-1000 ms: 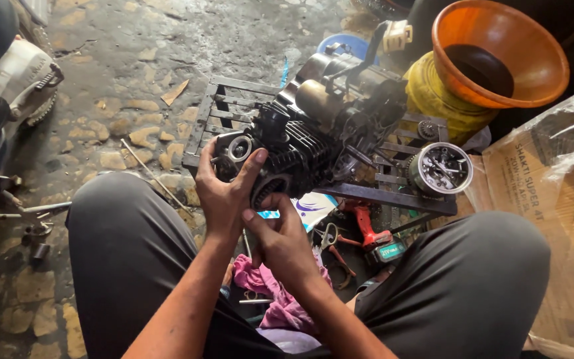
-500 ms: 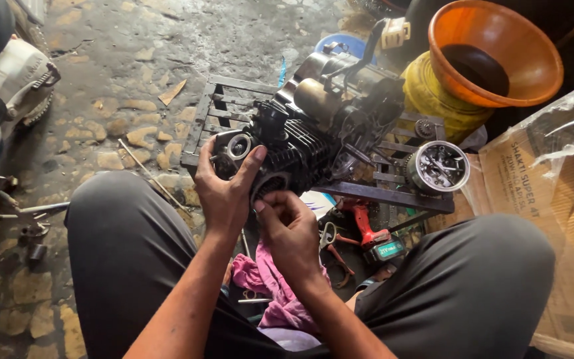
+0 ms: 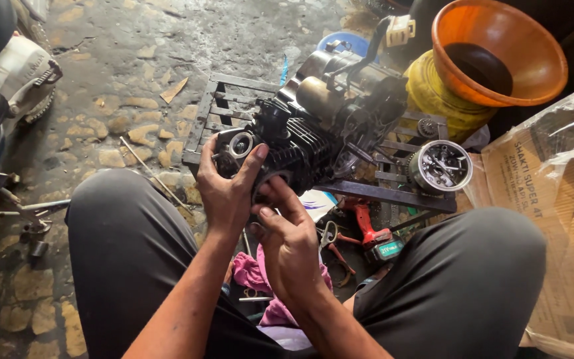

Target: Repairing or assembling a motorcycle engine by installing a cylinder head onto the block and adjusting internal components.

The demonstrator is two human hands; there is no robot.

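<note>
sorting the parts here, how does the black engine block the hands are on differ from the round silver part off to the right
The engine block is black, finned and bulky; the round silver part is a small shiny disc-shaped piece. The left hand grips the engine block's near end and the right hand touches its underside; the round silver part lies untouched. The engine block stretches across the metal frame, while the round silver part sits at its right edge. Both rest on that frame.

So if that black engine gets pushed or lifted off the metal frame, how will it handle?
Probably heavy for its size: the engine is a solid block of finned metal castings. It looks rigid, not fragile, though its fins and the grime may make it slippery. It rests on the slatted frame, so a push might rock it; the left hand grips its near end.
</note>
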